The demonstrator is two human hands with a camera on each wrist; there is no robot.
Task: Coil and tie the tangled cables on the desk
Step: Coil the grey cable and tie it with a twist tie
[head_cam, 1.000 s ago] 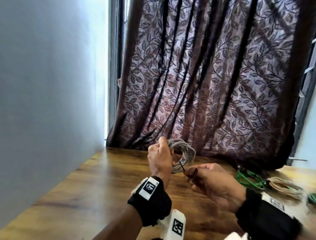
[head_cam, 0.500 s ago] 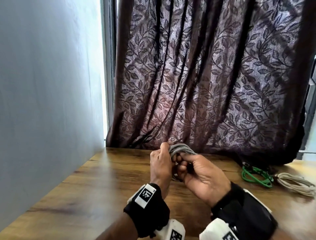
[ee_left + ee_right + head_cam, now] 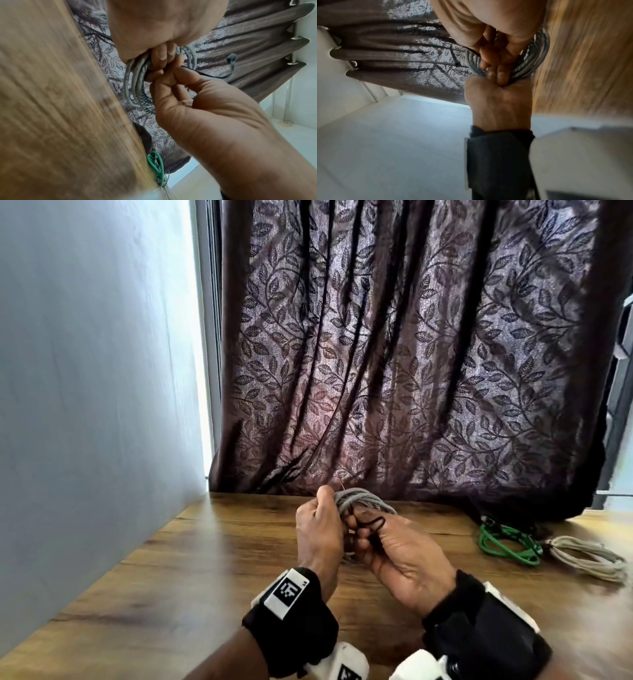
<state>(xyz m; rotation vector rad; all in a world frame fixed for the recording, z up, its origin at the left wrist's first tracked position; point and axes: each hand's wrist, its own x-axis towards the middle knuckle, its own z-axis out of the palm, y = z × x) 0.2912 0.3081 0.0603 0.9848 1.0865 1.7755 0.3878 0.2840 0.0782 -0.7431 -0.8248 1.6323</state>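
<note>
A coiled grey cable [image 3: 363,498] is held upright above the wooden desk [image 3: 212,556], near its back edge. My left hand [image 3: 320,529] grips the coil's left side, fingers curled round the bundled strands [image 3: 137,83]. My right hand [image 3: 387,539] meets it from the right and pinches a thin black tie [image 3: 373,522] against the coil. In the left wrist view the tie's free end [image 3: 230,60] sticks out past the coil, ending in a small head. The right wrist view shows the grey coil [image 3: 537,59] looped round both sets of fingers.
A green cable coil [image 3: 503,544] and a beige cable coil [image 3: 585,556] lie on the desk at the right. A dark leaf-patterned curtain [image 3: 411,354] hangs right behind the desk. A pale wall [image 3: 85,405] runs along the left.
My right hand has come up against the coil and now holds the black tie at it; one second ago it held the tie lower, apart from the coil. The view has tilted slightly.
</note>
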